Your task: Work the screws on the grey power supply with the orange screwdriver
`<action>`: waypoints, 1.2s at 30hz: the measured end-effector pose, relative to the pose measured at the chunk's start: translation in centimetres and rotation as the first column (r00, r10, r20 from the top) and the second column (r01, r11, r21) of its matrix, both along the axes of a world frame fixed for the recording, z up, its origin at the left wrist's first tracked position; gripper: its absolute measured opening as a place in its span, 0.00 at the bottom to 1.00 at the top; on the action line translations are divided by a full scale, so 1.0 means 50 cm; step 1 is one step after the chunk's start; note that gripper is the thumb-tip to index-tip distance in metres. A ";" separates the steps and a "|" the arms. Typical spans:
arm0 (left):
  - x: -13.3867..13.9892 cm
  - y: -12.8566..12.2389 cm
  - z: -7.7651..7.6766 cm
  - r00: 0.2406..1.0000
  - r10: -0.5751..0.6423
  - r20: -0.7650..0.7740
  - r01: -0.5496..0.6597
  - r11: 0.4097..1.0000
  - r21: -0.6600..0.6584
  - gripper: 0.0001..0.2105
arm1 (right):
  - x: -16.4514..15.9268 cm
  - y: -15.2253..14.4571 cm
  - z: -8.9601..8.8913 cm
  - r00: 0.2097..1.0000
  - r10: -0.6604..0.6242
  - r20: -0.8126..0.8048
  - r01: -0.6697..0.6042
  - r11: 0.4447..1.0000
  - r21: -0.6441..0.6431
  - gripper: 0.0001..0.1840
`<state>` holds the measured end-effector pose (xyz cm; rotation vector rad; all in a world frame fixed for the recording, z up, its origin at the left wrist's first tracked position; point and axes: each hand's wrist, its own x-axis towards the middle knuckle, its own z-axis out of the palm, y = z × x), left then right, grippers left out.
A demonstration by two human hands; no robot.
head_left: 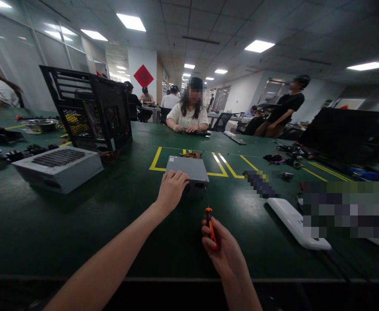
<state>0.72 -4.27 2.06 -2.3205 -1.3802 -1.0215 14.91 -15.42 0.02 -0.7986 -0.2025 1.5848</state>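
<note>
A grey metal computer power supply (192,167) lies on the green table in front of me, its coloured cables bunched at the far side. My left hand (172,189) grips its near left edge, fingers bent over the top and the thumb side hidden. An orange and black screwdriver (210,224) is closed in my right hand (223,246). Its thin shaft points away from me, with the tip at the near right corner of the power supply. Whether the tip sits in a screw is too small to tell.
To the left stand a larger grey power supply (59,166) and a black computer case (88,108). A white power strip (296,224) lies at the right, near cables and loose parts. Across the green table (111,242) sits another person (189,110).
</note>
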 end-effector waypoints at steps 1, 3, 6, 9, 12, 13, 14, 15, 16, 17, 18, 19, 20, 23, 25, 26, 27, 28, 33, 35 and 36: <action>-0.003 -0.003 0.001 1.000 0.003 0.008 -0.003 1.000 -0.003 0.05 | 0.001 -0.003 0.002 1.000 0.019 -0.005 -0.019 1.000 -0.013 0.05; -0.007 -0.009 0.003 1.000 0.008 0.022 -0.008 1.000 -0.006 0.04 | 0.002 -0.008 0.006 0.998 0.055 -0.013 -0.056 0.998 -0.027 0.06; -0.010 -0.018 0.003 0.999 0.025 0.035 -0.025 1.000 -0.015 0.04 | 0.003 -0.010 0.008 0.996 0.084 -0.044 -0.084 0.996 -0.012 0.06; -0.012 -0.023 0.002 0.998 0.045 0.043 -0.044 0.999 -0.024 0.05 | 0.005 -0.006 0.001 0.997 0.055 -0.049 -0.055 0.998 -0.002 0.03; -0.014 -0.024 0.002 0.997 0.060 0.042 -0.059 0.998 -0.021 0.06 | 0.006 -0.002 -0.001 0.999 0.028 -0.038 -0.028 1.000 -0.006 0.02; -0.015 -0.024 0.002 0.997 0.062 0.040 -0.061 0.998 -0.020 0.06 | 0.006 -0.001 0.001 0.998 0.032 -0.048 -0.033 0.999 -0.019 0.02; -0.015 -0.023 0.001 0.997 0.061 0.038 -0.060 0.998 -0.018 0.07 | 0.006 0.000 0.004 0.997 0.044 -0.066 -0.047 0.998 -0.041 0.04; -0.016 -0.023 0.000 0.998 0.059 0.038 -0.058 0.998 -0.015 0.07 | 0.006 0.001 0.008 0.994 0.064 -0.088 -0.071 0.995 -0.068 0.06; -0.016 -0.022 -0.001 0.998 0.055 0.039 -0.054 0.998 -0.012 0.08 | 0.005 0.002 0.012 0.990 0.089 -0.110 -0.099 0.991 -0.091 0.08; -0.016 -0.021 -0.002 0.998 0.050 0.040 -0.050 0.999 -0.008 0.09 | 0.004 0.002 0.015 0.985 0.112 -0.131 -0.126 0.987 -0.102 0.10; -0.016 -0.020 -0.004 0.998 0.044 0.042 -0.044 0.999 -0.004 0.10 | 0.002 0.002 0.017 0.980 0.130 -0.149 -0.145 0.984 -0.101 0.10; -0.017 -0.018 -0.006 0.998 0.037 0.045 -0.037 0.999 -0.001 0.12 | 0.001 0.001 0.018 0.977 0.137 -0.164 -0.154 0.984 -0.091 0.11; -0.017 -0.018 -0.007 0.998 0.031 0.049 -0.031 1.000 0.001 0.12 | -0.001 0.001 0.019 0.974 0.137 -0.179 -0.153 0.985 -0.080 0.11; -0.019 -0.016 -0.009 0.998 0.016 0.058 -0.016 1.000 0.003 0.12 | -0.003 -0.001 0.019 0.973 0.102 -0.209 -0.123 0.989 -0.088 0.09; -0.020 -0.016 -0.008 0.998 0.008 0.062 -0.008 1.000 0.005 0.12 | -0.003 -0.002 0.021 0.970 0.085 -0.228 -0.115 0.986 -0.121 0.09; -0.021 -0.016 -0.007 0.998 0.003 0.064 -0.003 1.000 0.005 0.12 | -0.002 -0.002 0.022 0.968 0.086 -0.237 -0.120 0.984 -0.132 0.09; -0.022 -0.016 -0.006 0.998 -0.002 0.064 0.002 1.000 0.004 0.12 | -0.002 -0.002 0.024 0.965 0.094 -0.246 -0.132 0.981 -0.140 0.09; -0.022 -0.017 -0.005 0.998 -0.007 0.066 0.006 1.000 0.005 0.13 | -0.001 -0.002 0.026 0.961 0.106 -0.254 -0.146 0.978 -0.145 0.10; -0.024 -0.017 -0.002 0.998 -0.019 0.060 0.019 1.000 0.000 0.13 | -0.002 -0.001 0.029 0.951 0.132 -0.278 -0.171 0.978 -0.121 0.12; -0.025 -0.016 -0.003 0.998 -0.013 0.057 0.014 1.000 -0.007 0.13 | -0.002 0.001 0.027 0.952 0.115 -0.283 -0.153 0.981 -0.118 0.11; -0.024 -0.015 -0.003 0.998 -0.010 0.058 0.011 1.000 -0.010 0.13 | -0.002 0.002 0.026 0.953 0.104 -0.284 -0.145 0.982 -0.125 0.10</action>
